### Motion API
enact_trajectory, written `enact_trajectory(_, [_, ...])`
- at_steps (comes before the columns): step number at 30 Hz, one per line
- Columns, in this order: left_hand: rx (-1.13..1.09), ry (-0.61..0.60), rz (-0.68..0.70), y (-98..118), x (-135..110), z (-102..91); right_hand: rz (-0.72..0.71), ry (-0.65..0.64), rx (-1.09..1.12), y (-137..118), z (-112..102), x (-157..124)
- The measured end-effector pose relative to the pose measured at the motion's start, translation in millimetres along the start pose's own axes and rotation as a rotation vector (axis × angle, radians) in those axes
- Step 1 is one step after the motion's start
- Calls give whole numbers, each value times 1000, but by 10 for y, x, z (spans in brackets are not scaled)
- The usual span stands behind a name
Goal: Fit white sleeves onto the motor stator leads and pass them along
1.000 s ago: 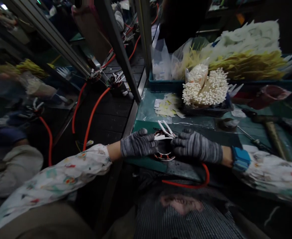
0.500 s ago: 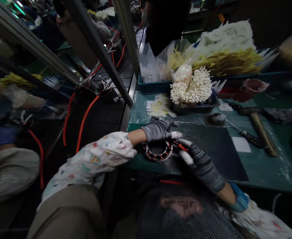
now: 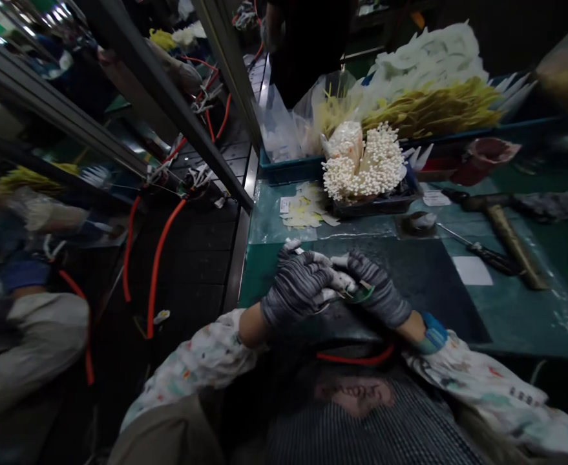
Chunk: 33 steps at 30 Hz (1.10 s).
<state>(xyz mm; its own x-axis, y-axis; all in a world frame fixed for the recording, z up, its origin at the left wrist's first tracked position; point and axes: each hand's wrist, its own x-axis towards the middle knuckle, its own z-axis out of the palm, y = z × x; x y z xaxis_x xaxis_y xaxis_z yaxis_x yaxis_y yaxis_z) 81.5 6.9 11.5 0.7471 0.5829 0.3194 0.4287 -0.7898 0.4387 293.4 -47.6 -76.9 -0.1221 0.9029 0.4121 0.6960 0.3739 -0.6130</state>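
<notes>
My left hand [image 3: 296, 289] and my right hand [image 3: 379, 294], both in grey striped gloves, meet at the near edge of the green bench [image 3: 530, 316]. Their fingers curl around a small part [image 3: 361, 294], of which only a greenish edge and pale bits show between the fingertips. The gloves hide the rest of it. Both hands hover over the left end of a dark mat [image 3: 419, 284]. A red cord [image 3: 356, 359] loops just below my wrists.
Behind the hands lie paper slips [image 3: 305, 210], a bundle of white-tipped sticks [image 3: 366, 165] and trays of yellow and white strips [image 3: 429, 110]. A hammer [image 3: 506, 226], a screwdriver [image 3: 482, 255] and a white card [image 3: 472, 270] lie right. Orange hoses [image 3: 157, 258] and slanted metal posts [image 3: 167, 110] stand left; another person's arm [image 3: 36, 323] is far left.
The wound ring that lay open on the bench is now covered. My left hand curled down over it and my right hand closed in from the right, fingers pinching together.
</notes>
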Motion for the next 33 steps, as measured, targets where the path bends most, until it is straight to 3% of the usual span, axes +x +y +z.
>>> enact_trajectory(6, [334,141,176,183,36,163,69,345,258,-443,-300,-255])
enact_trajectory(11, [291,37,151,245,125,42,237,253,537,-603,-552,-362])
enact_trajectory(15, [52,-60,1,290,179,-142,241,200,476,-454,-648,-291])
enact_trajectory(17, [55,-87,-37,335,167,-147,219,201,439,-419,-652,-253])
enact_trajectory(20, [233,21,-23,410,109,26,306,283,497,-461,-582,-143])
enact_trajectory(24, [484,302,11,449,5,354,407,486,562,-562,-380,98])
enact_trajectory(27, [447,406,0,373,-115,388,426,547,517,-556,-234,249])
enact_trajectory(29, [274,338,-17,229,-194,261,412,499,496,-511,-162,321])
enact_trajectory(31, [87,216,-130,-12,-215,56,381,448,512,-460,-95,379])
enact_trajectory(33, [26,153,-451,-342,-131,-147,349,394,584,-424,-23,413])
